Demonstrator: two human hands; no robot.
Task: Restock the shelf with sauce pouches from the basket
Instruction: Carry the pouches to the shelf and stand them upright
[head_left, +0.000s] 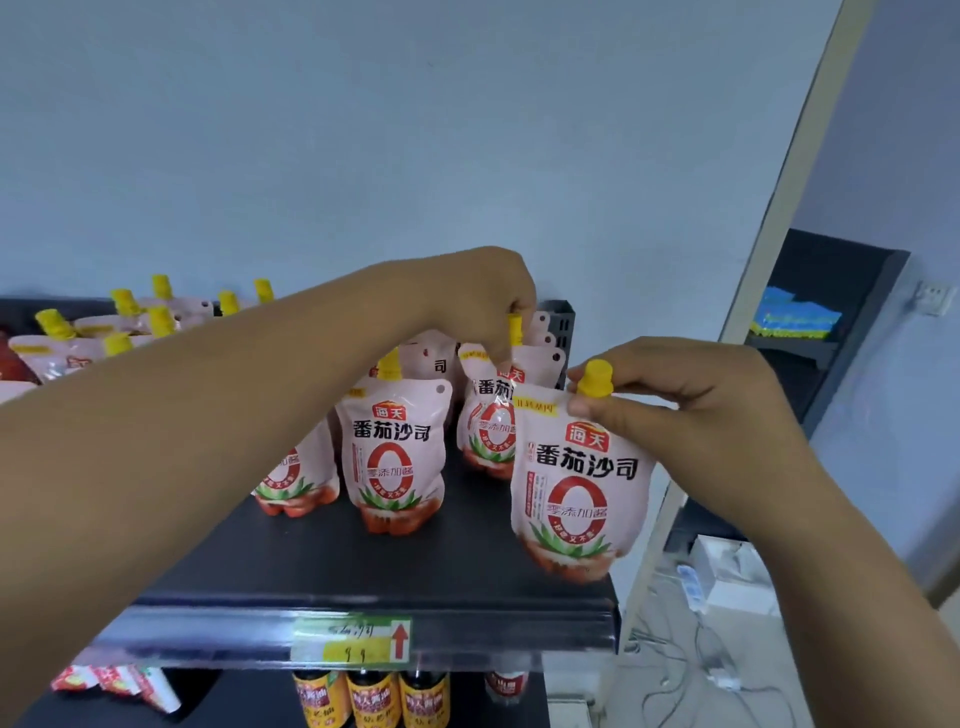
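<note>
Pink sauce pouches with yellow caps stand on a black top shelf (363, 582). My right hand (691, 400) pinches the neck of one pouch (582, 488) just below its yellow cap, holding it upright at the shelf's right front corner. My left hand (483, 306) reaches across to the back right and grips the yellow spout of another pouch (488, 421) standing there. One more pouch (397, 457) stands upright mid-shelf, with a further one partly hidden behind my left forearm. The basket is out of view.
Several more pouches (130, 332) lie at the shelf's back left. A price label (353, 642) sits on the shelf's front rail. Dark sauce bottles (374, 699) stand on the shelf below. Right of the shelf are a wall edge, floor cables and another black rack (831, 322).
</note>
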